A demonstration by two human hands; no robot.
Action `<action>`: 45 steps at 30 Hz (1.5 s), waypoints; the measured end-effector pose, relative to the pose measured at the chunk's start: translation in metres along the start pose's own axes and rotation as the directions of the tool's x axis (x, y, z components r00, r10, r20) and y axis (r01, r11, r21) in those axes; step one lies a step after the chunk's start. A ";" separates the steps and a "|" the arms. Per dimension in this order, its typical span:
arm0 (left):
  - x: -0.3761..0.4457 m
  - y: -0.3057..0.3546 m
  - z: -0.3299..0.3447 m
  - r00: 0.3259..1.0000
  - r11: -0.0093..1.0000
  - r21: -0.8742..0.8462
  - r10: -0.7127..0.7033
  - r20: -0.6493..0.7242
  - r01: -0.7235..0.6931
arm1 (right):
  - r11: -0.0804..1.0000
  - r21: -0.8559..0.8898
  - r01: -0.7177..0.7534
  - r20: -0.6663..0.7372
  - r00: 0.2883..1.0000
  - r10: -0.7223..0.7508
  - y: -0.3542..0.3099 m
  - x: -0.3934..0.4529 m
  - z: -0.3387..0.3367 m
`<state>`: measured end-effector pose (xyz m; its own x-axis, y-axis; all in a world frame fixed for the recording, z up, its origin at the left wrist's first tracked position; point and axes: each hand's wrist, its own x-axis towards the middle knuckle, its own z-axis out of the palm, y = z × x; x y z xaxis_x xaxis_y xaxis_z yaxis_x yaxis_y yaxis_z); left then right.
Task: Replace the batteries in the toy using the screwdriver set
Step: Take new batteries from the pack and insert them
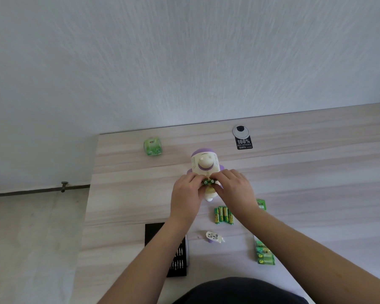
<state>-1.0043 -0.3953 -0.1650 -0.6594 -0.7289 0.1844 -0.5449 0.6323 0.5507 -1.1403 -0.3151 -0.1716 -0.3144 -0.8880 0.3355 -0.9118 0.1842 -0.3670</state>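
A white and purple toy [204, 162] lies on the wooden table [305, 172], its head pointing away from me. My left hand [185, 195] and my right hand [232, 186] meet over its body, and their fingertips pinch green batteries [208, 182] at the toy's middle. Several loose green batteries [223, 215] lie in a row just below my right hand. The toy's removed battery cover [213, 236] rests nearer to me. An open black screwdriver set [176, 251] with rows of bits sits under my left forearm.
Green battery packs [264, 254] lie by my right forearm, and another green pack [261, 204] shows behind my right wrist. A green tissue pack [153, 146] stands at the far left. A cable grommet with a black label [241, 137] is at the back edge.
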 end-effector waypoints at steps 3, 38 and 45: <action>0.001 -0.001 0.000 1.000 1.000 -0.014 -0.019 0.010 0.019 | 1.000 0.003 -0.003 -0.003 1.000 0.003 0.000 -0.001 0.001; -0.047 -0.009 -0.002 0.969 0.931 0.319 0.108 0.222 -0.177 | 0.967 -0.249 -0.059 0.277 0.952 0.129 -0.023 -0.042 -0.013; -0.050 -0.009 -0.004 0.958 0.928 0.334 0.072 0.276 -0.166 | 0.960 -0.212 -0.182 0.246 0.941 0.233 -0.019 -0.077 -0.025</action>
<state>-0.9648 -0.3653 -0.1759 -0.8143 -0.5804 -0.0087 -0.5691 0.7955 0.2082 -1.1055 -0.2401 -0.1690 -0.4432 -0.8963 0.0163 -0.8742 0.4282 -0.2291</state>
